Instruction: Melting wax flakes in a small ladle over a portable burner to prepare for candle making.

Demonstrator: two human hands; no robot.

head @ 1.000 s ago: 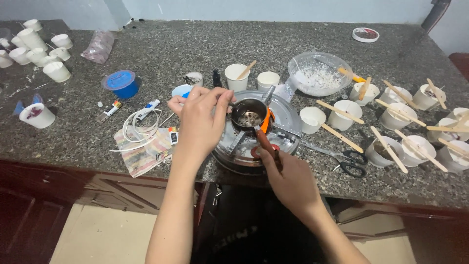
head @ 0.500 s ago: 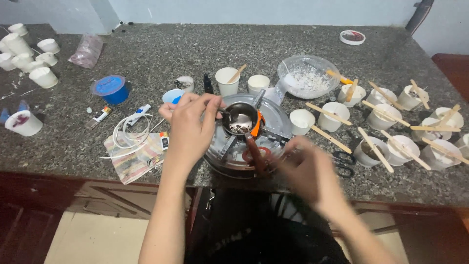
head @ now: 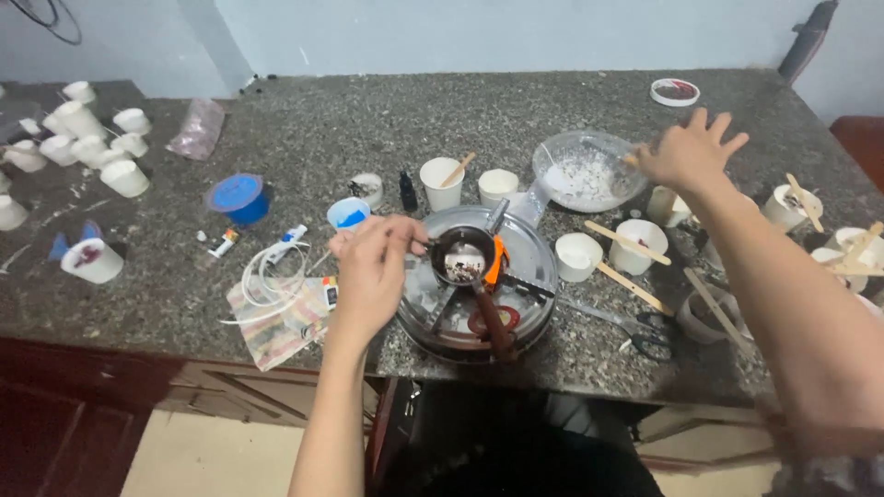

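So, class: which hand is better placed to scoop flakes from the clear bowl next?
Probably the right hand: it is stretched over the bowl rim. The left hand is busy stirring at the small pot on the stove.

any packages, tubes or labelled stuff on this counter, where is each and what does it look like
Small glue tube: left of the white cord, lying flat, white with a red and dark label.
Second tube: beside the cord, white with a blue label.
Plastic bag: far left back, crumpled, clear pinkish.
Round lid: back right, white rim, dark red middle.
Small dark bottle: upright, left of a white cup.
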